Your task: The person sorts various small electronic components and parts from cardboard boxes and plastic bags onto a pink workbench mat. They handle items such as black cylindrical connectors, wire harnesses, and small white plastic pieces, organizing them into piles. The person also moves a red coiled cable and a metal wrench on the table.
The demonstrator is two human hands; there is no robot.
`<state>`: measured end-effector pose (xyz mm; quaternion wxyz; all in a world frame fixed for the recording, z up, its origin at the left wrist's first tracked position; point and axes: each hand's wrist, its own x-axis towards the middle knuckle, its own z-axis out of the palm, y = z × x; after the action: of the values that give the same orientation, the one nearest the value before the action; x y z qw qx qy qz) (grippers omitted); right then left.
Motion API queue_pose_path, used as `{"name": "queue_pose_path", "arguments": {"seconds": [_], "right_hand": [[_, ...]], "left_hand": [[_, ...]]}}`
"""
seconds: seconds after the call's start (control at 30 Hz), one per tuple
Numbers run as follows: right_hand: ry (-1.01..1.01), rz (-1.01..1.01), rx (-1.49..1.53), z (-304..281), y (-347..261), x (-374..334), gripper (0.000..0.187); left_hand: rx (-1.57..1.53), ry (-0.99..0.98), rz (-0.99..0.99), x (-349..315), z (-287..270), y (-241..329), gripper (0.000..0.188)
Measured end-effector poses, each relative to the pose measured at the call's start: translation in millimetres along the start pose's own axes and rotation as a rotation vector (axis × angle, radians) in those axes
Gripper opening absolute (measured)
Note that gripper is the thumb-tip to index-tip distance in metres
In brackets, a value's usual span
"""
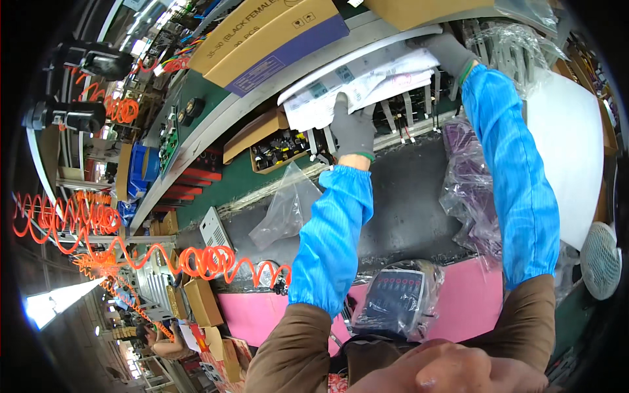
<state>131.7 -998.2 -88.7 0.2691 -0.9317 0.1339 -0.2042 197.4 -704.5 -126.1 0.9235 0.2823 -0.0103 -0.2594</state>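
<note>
The white printed sheets (357, 88) are in front of you at the far side of the bench, lying below the large cardboard box (272, 42) and partly over a row of metal strips (407, 108) with wires. Your gloved left hand (354, 131) is pinching their near edge, thumb on top and the other fingers partly hidden by the paper; your right hand (449, 56) is at their far right end, its fingertips too obscured to tell whether they grip or only touch. The layers are uneven and some edges lift, so a light, level hold at both ends should suit them better than a tight squeeze, which could crease the print. Gloves likely dull your feel for single sheets; part them by sight, from a corner. Watch the wire ends beneath, where a loose edge might snag, and the open carton (298, 160) of small parts just left of your left hand. Nearer you, leave the clear bag (288, 206) and the purple wrapped bundle (466, 183) outside your sleeves' sweep, along with the bagged dark panel (396, 295) on the pink mat (468, 295).
</note>
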Motion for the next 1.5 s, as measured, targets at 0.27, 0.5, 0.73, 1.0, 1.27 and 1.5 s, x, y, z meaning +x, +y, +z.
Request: {"name": "queue_pose_path", "arguments": {"seconds": [0.27,0.5,0.73,1.0,1.27,1.5], "right_hand": [[-0.116,0.567,0.061,2.1,64.3,-5.6,0.045],[-0.119,0.256,0.112,-3.0,21.9,-53.5,0.069],[0.334,0.021,-0.468,-23.3,-52.0,-123.5,0.056],[0.034,0.46,0.238,-32.5,-228.1,-420.7,0.054],[-0.29,0.896,0.966,-16.5,-343.4,-528.9,0.103],[-0.086,1.355,1.456,54.8,-270.0,-518.8,0.089]], "left_hand": [[0.229,0.218,-0.242,3.5,13.9,-42.8,0.04],[0.28,0.177,-0.4,-17.4,28.5,-44.8,0.074],[0.428,0.059,-0.587,-33.4,13.8,-10.1,0.108],[1.286,-0.191,-0.439,-240.9,-64.5,129.5,0.071],[0.728,0.083,-0.967,-432.5,-120.4,145.5,0.072],[1.14,0.041,-0.391,-416.6,-111.1,124.0,0.1]]}}
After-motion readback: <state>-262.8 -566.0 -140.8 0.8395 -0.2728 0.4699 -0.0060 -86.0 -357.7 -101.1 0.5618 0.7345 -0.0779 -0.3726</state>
